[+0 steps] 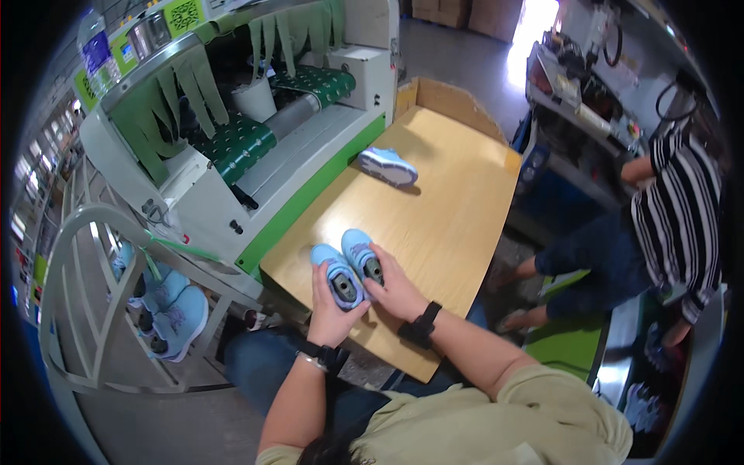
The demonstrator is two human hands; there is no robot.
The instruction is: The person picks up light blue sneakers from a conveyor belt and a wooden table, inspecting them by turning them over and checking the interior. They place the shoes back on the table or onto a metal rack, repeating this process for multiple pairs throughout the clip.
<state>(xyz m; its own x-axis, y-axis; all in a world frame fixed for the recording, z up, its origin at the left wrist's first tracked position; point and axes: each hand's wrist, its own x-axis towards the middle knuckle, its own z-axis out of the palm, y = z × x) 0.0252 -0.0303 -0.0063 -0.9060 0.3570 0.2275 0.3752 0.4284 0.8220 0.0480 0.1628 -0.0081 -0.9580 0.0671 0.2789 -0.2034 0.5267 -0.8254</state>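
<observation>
Two light blue shoes stand side by side near the front of the wooden table, toes pointing away from me. Around the heel of the left shoe (338, 273) my left hand (332, 314) is closed. My right hand (397, 289) grips the right shoe (359, 249) by its heel and outer side. A dark shoe last fills the opening of each one. Farther up the table a third light blue shoe (387, 167) lies tipped on its side, its pale sole turned toward me, apart from both hands.
The wooden table (457, 209) adjoins a machine (318, 147) with green conveyor belts and hanging strips at left. A metal rack (85, 302) at lower left holds several blue shoes (180, 318). At right a person in a striped top (674, 217) sits by another bench.
</observation>
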